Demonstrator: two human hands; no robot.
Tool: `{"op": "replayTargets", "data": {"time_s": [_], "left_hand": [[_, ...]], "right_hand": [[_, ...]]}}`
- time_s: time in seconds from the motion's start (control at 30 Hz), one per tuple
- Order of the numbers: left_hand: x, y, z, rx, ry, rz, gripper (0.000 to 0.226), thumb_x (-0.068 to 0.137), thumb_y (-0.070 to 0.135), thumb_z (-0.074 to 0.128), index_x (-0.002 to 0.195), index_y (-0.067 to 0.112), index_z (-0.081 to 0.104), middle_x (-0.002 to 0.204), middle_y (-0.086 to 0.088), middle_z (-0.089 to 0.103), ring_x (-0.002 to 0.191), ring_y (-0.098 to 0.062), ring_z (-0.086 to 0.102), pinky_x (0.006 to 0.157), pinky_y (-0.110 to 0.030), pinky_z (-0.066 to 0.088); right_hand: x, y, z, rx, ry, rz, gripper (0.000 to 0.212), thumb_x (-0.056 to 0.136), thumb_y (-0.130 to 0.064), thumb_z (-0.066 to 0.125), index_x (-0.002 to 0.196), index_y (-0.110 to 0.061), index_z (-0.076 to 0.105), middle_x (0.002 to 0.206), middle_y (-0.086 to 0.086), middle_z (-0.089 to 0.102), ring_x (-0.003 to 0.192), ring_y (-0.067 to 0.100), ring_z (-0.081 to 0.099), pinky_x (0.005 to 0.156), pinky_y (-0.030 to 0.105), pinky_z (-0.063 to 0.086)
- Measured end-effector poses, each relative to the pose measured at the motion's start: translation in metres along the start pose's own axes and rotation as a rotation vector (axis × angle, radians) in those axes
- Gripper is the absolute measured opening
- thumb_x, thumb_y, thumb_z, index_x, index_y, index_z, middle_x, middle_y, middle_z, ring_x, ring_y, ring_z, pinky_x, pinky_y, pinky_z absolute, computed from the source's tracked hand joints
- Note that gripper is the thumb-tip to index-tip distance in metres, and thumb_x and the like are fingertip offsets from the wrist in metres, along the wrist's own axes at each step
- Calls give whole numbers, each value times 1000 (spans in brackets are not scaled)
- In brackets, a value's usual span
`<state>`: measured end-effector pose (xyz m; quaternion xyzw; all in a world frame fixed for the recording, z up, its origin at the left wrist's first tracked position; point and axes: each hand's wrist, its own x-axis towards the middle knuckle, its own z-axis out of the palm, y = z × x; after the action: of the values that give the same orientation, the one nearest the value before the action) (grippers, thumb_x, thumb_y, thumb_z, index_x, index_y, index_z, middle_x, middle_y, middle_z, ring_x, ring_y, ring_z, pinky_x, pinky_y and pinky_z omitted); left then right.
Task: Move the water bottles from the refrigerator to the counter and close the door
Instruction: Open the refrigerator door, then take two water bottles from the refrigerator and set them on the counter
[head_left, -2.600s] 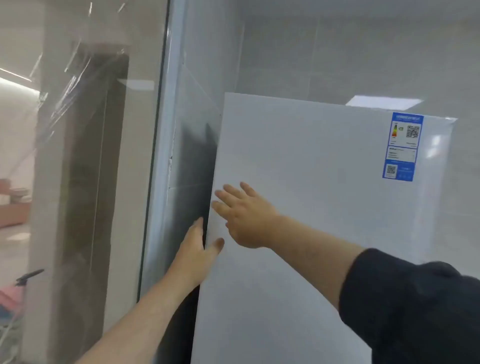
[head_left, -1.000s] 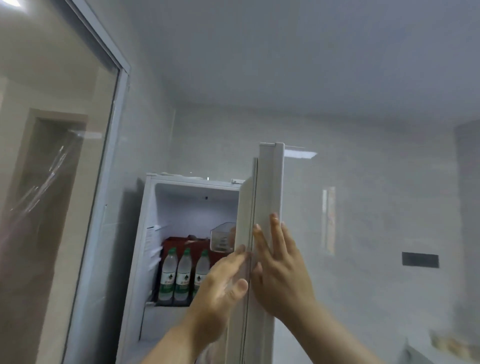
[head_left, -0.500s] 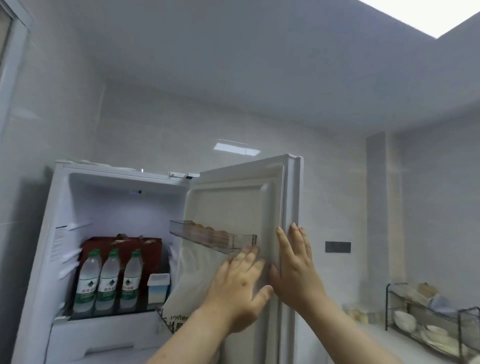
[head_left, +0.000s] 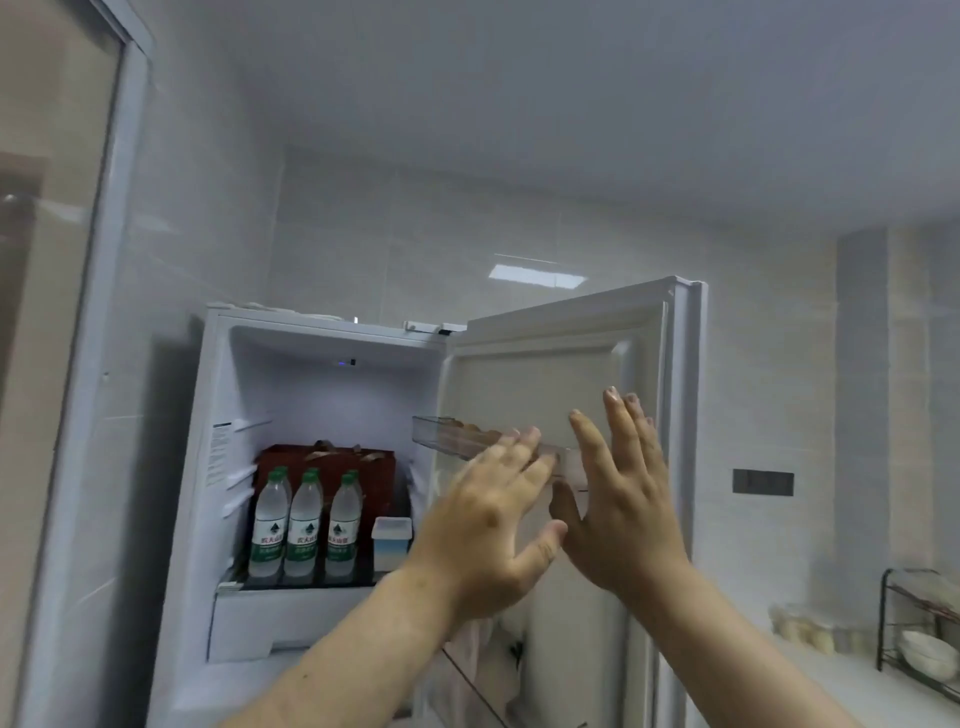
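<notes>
A: Where are the water bottles (head_left: 304, 525)?

B: On the far-left refrigerator shelf (head_left: 291, 583), three upright. Left hand (head_left: 491, 525) and right hand (head_left: 621, 499), both grips spread and empty, hover near the open door (head_left: 550, 374). Best reach left and low.

Three water bottles (head_left: 304, 525) in front of me carry green-and-white labels with a triangle logo and Chinese characters, too blurred to read. Sticker on fridge inner wall (head_left: 217, 453) has small print, illegible.
</notes>
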<state>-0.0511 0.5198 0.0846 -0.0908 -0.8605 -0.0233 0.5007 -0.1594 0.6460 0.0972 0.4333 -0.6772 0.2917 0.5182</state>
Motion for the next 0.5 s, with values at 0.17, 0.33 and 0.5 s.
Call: {"op": "replayTargets", "data": {"time_s": [0.17,0.33,0.5], "left_hand": [[-35,-72,-71,173,171,-198,74,90,54,37,153,19,21,161,1,9,148,-4,-6,116,-18,-5],[-77,-157,-126,304,230,-332,76,88,54,36,153,17,22,160,2,10,150,-12,4,116,-21,1],[-104,-256,-143,294,288,-390,78,87,55,34,153,15,23,161,1,12,149,-10,4,114,-14,-2]], "right_hand": [[16,-67,37,229,42,-57,59,86,-34,46,139,-8,41,153,24,31,145,37,18,115,54,20],[33,-111,103,362,19,-50,61,88,-35,44,143,-11,35,157,16,25,148,29,13,118,34,8],[53,-153,189,421,8,12,63,86,-35,44,145,-15,33,157,10,25,147,22,12,115,22,4]]}}
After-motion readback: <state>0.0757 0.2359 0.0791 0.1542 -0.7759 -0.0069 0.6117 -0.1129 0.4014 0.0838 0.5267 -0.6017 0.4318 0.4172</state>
